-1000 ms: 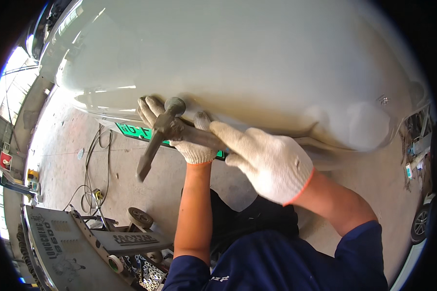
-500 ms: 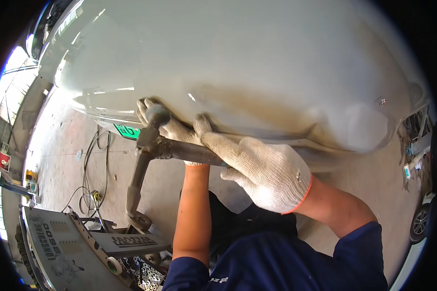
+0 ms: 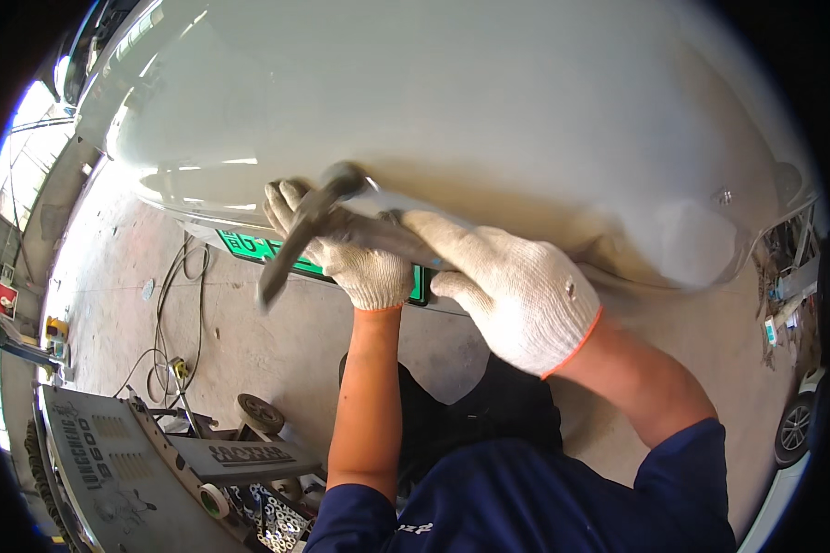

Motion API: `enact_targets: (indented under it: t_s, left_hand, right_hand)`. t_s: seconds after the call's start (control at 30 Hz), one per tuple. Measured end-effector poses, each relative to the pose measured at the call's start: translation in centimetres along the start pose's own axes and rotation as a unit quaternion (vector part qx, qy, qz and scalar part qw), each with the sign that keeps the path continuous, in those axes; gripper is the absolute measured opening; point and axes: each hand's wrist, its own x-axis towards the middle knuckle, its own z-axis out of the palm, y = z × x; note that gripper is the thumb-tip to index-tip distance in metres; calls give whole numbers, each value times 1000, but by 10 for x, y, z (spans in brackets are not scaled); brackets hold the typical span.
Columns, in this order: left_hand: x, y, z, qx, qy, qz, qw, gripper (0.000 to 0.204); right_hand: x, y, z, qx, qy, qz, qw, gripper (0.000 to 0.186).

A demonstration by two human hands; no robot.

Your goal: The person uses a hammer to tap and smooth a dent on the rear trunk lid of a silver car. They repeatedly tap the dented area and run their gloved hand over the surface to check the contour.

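Note:
My right hand (image 3: 530, 300), in a white knitted glove with an orange cuff, is closed around the handle of a body hammer (image 3: 318, 217). The hammer's round face is up by the lower edge of a silver-grey car panel (image 3: 452, 111); its long tapering end points down to the left, blurred. My left hand (image 3: 369, 272), gloved the same way, reaches up behind the hammer. Its fingers lie stretched out against the panel's lower edge, partly hidden by the hammer head. Dents and brownish shading (image 3: 609, 235) mark the panel right of the hammer.
A green licence plate (image 3: 267, 247) shows below the panel, behind my left hand. At lower left stands a grey wheeled machine (image 3: 111, 461) with a roll of tape (image 3: 214, 500) on it. Cables (image 3: 163, 313) lie on the concrete floor. A car wheel (image 3: 795, 429) shows at far right.
The hammer has swung up and right, its round face now nearer the panel's edge. My right hand has shifted slightly right and up. More of the green plate shows.

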Motion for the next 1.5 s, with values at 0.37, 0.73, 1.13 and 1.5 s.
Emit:
enact_targets:
  t_s: [0.37,0.73,1.13,1.5]
  left_hand:
    - [10,13,4,-38,22,41,998,117]
    - [11,-1,3,-86,23,45,995,109]
    - [18,26,-19,40,36,83,995,108]
    - [15,92,-25,66,-64,194,977,94]
  right_hand:
    - [0,-11,-12,-16,-47,4,999,76]
    - [-4,-17,-14,22,-21,-28,999,65]
    - [-70,5,2,176,-1,127,976,46]
    - [-226,14,67,316,28,210,925,46]
